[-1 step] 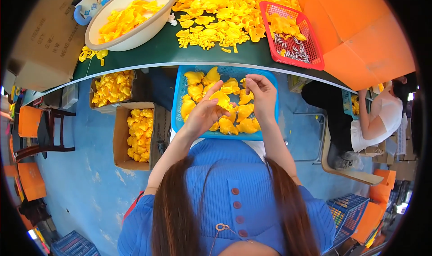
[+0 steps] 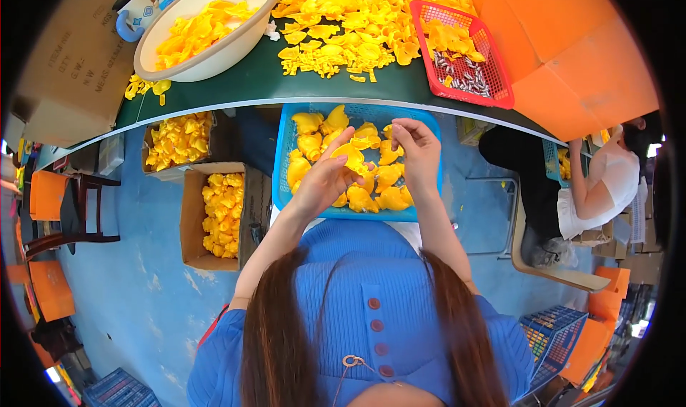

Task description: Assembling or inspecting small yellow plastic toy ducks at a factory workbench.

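My left hand (image 2: 325, 178) is raised over the blue crate (image 2: 282, 150) in front of me, fingers (image 2: 341, 144) curled narrowly around one yellow plastic piece (image 2: 351, 157), which sits pinched between thumb and fingertips at the top of the hand. My right hand (image 2: 416, 150) is level with it and just to its right, fingers bent inward toward the same piece; the fingertips close on something small and yellow at the top, but whether that is a separate part or an edge of the same piece I cannot tell. The two hands are near each other without the palms touching. Directly beneath both hands, the blue crate holds a loose heap of similar yellow pieces (image 2: 379, 192); the held piece is above that heap, not resting on it. Beyond the hands, on the far side of the crate, runs the green table (image 2: 250, 85), with a spread pile of yellow parts (image 2: 343, 21) straight ahead of the grip. Ahead and to the right of my right hand stands a red basket (image 2: 500, 96) with yellow pieces and small grey parts in it. Ahead and to the left of my left hand is a cream basin (image 2: 207, 57) filled with yellow pieces. To the left of my left forearm, lower down, an open cardboard box (image 2: 193, 221) holds more yellow pieces. Well to the right, another person (image 2: 593, 192) sits in a white top.
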The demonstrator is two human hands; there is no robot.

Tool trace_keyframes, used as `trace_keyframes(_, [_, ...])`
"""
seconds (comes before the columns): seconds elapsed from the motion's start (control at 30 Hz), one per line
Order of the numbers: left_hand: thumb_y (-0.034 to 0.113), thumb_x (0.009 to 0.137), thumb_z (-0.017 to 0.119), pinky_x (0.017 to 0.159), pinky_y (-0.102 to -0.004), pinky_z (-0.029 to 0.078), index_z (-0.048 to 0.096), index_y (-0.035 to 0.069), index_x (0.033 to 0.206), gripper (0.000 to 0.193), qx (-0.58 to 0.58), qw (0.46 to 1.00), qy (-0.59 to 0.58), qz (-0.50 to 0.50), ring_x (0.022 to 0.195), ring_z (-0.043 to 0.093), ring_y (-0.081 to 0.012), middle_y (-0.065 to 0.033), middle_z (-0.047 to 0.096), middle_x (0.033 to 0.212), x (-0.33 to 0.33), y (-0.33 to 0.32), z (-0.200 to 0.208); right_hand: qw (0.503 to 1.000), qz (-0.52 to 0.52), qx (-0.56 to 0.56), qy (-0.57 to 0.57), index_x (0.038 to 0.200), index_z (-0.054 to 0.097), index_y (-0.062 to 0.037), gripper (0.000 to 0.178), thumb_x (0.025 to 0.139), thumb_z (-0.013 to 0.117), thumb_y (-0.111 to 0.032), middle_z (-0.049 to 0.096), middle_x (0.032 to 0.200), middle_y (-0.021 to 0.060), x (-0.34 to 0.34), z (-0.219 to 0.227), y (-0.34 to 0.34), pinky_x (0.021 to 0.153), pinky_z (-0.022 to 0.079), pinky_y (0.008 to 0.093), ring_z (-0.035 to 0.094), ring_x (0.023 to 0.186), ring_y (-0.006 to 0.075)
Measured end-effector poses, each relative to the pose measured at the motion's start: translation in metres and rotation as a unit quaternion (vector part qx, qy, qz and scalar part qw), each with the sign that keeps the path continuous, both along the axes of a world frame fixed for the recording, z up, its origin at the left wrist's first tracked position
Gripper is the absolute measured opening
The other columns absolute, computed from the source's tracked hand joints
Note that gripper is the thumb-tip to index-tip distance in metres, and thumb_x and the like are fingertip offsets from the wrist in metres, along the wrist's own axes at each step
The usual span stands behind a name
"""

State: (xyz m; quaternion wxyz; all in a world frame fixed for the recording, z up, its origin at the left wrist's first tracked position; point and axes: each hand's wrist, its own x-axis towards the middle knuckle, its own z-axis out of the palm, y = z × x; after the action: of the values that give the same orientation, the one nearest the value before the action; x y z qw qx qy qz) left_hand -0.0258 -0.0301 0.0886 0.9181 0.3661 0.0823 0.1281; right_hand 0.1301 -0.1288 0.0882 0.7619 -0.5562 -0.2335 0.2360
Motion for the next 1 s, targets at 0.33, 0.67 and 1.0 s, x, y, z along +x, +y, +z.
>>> trace_keyframes(0.33, [0.044,0.096,0.031,0.085,-0.0334,0.042,0.031,0.011,0.138,0.053,-0.081,0.995,-0.059,-0.023,0.103,0.054,-0.0208,-0.0089,0.043,0.130,0.004,-0.002,0.004,0.998,-0.019,0.054,-0.033,0.092,0.061,0.0009,0.011,0.087,0.058,-0.008,0.063,0.084,0.0062,-0.006,0.013,-0.015,0.070,0.049,0.0255,0.059,0.075,0.0122])
trace_keyframes(0.67, [0.031,0.095,0.039,0.095,-0.0399,0.037,0.032,0.011,0.136,0.046,-0.103,0.992,-0.062,-0.022,0.113,0.047,-0.0206,-0.0108,0.044,0.131,0.001,-0.010,0.007,0.999,0.033,0.009,0.001,0.101,0.062,0.0002,0.017,0.086,0.060,-0.008,0.064,0.084,0.0050,-0.014,0.021,-0.021,0.054,0.040,0.0181,0.054,0.062,0.0069])
trace_keyframes(1.0, [0.034,0.096,0.033,0.090,-0.0342,0.040,0.037,0.008,0.132,0.045,-0.129,0.991,-0.040,-0.007,0.104,0.052,-0.0201,-0.0098,0.054,0.116,0.005,-0.010,-0.006,0.994,0.054,0.013,0.093,0.107,0.062,0.0011,0.026,0.087,0.061,-0.015,0.054,0.071,-0.0019,-0.017,0.018,-0.018,0.048,0.032,0.0171,0.044,0.056,0.0040])
